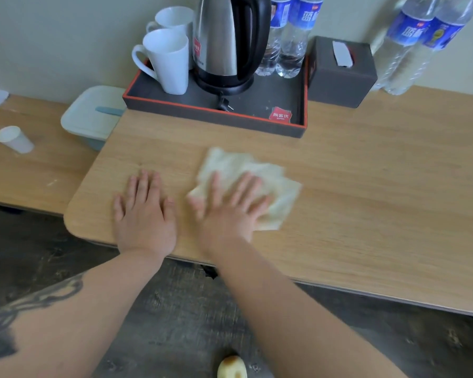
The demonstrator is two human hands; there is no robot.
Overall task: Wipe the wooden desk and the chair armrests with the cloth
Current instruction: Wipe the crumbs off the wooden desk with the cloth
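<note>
A pale cream cloth (268, 175) lies spread on the light wooden desk (366, 200), near its front left corner. My right hand (230, 211) lies flat on the cloth's near half, fingers spread, pressing it to the wood; the hand and cloth are motion-blurred. My left hand (144, 211) rests palm down on the bare desk just left of the cloth, fingers apart, holding nothing. No chair or armrest is in view.
A dark tray (295, 129) at the back holds two white mugs (165, 60), a steel kettle (224, 36) and water bottles (290, 31). A grey tissue box (339, 77) and more bottles (413, 42) stand right of it. A lidded white container (90, 115) and paper cup (14, 139) sit on the lower desk at left.
</note>
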